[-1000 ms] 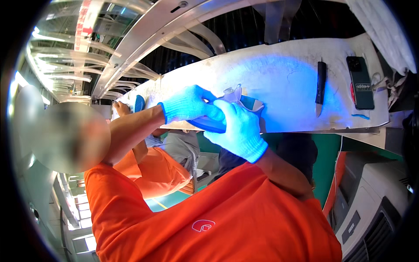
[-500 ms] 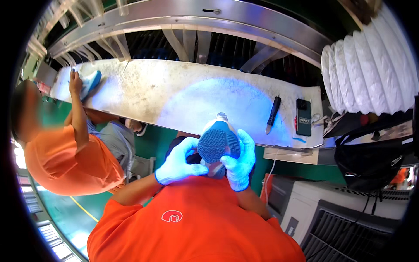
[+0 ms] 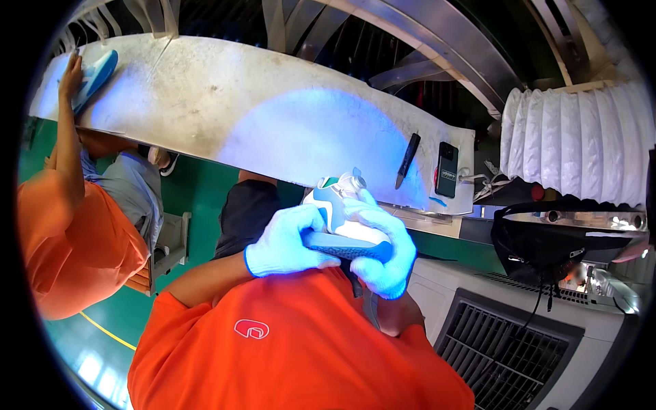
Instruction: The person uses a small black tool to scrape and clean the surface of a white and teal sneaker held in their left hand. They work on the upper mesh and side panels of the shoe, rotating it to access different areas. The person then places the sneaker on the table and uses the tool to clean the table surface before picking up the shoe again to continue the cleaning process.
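On my feed: one blue-and-white shoe, gripped by gloved left hand and right hand, near the bench edge. Changed: sole, earlier facing my camera, now nearly edge-on; upper visible. Hidden: upper partly, behind right fingers; shoe's far side.

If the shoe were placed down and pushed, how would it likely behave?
The shoe would probably not roll: its sole looks long and fairly flat. That sole seems textured, so it may resist sliding, and its thickness suggests stiffness.
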A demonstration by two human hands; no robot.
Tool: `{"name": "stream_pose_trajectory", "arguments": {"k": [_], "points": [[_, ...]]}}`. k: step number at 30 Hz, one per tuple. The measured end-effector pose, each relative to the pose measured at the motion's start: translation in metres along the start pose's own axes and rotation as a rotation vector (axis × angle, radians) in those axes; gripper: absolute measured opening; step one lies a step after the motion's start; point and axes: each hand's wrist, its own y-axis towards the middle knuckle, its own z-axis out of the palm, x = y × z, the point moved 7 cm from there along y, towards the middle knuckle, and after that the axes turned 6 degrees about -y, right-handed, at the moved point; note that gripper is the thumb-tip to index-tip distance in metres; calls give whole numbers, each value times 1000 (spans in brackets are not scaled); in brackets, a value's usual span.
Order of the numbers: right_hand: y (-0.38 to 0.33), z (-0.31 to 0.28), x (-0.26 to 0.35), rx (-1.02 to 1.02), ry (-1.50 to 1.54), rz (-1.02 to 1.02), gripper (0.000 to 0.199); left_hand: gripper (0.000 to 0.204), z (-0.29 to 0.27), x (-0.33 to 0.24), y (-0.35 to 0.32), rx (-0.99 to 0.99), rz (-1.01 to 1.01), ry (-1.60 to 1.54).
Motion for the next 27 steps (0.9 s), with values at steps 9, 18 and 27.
{"name": "stream_pose_trajectory", "arguments": {"k": [9, 18, 27], "points": [[19, 86, 30, -12, -393, -253, 49, 51, -58, -42, -35, -99, 260, 30], [24, 94, 22, 99, -420, -272, 78, 44, -67, -57, -43, -79, 394, -30], [19, 87, 16, -90, -357, -293, 80, 33, -62, -70, -19, -29, 304, -24]]}}
